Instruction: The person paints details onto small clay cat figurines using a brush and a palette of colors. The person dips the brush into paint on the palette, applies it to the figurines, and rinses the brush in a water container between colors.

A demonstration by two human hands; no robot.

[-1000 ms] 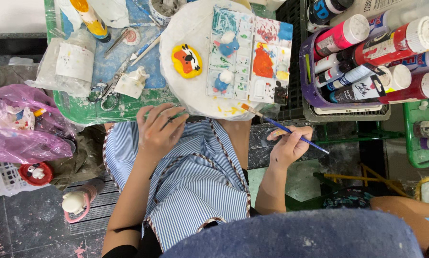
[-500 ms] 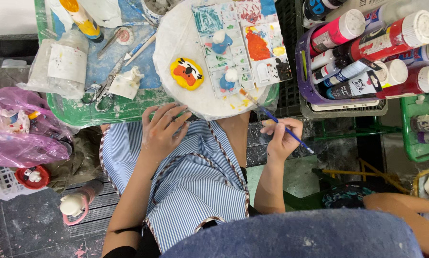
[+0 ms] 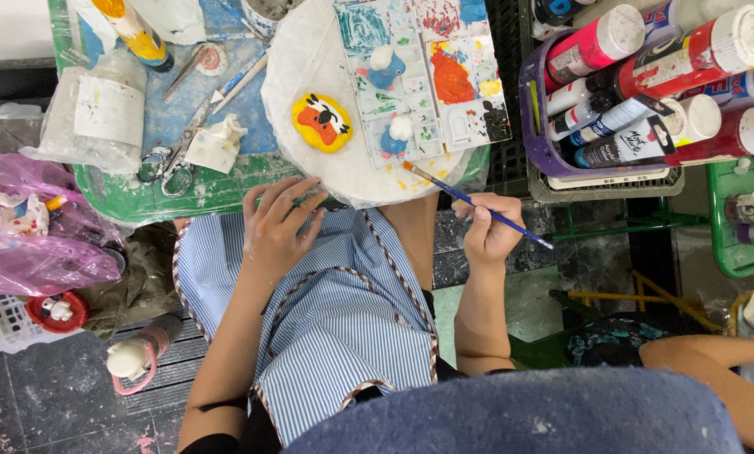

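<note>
A: Where the round white board overhangs the near edge of the green table, we see our right hand just off that edge; its fingers are closed around a blue-handled paintbrush, pinched near mid-shaft, bristle tip up-left over the board's near rim, handle end down-right.

B: And our left hand?

A: Fingers spread and loosely open, holding nothing; the fingertips lie at the table's near edge, beside the board's rim, the palm over the blue-striped apron.

B: What sits on the board?

A: A yellow plaster piece with an orange-and-black face lies near the board's centre, apart from both hands; to its right lie two paint palettes, and on the left one stand two small blue-and-white figurines; the brush tip is just below the nearer figurine.

B: Beyond it?

A: Scissors and a white figurine lie toward the table's left edge; a purple basket of paint bottles stands off the right edge; a pink plastic bag lies below the left corner.
</note>
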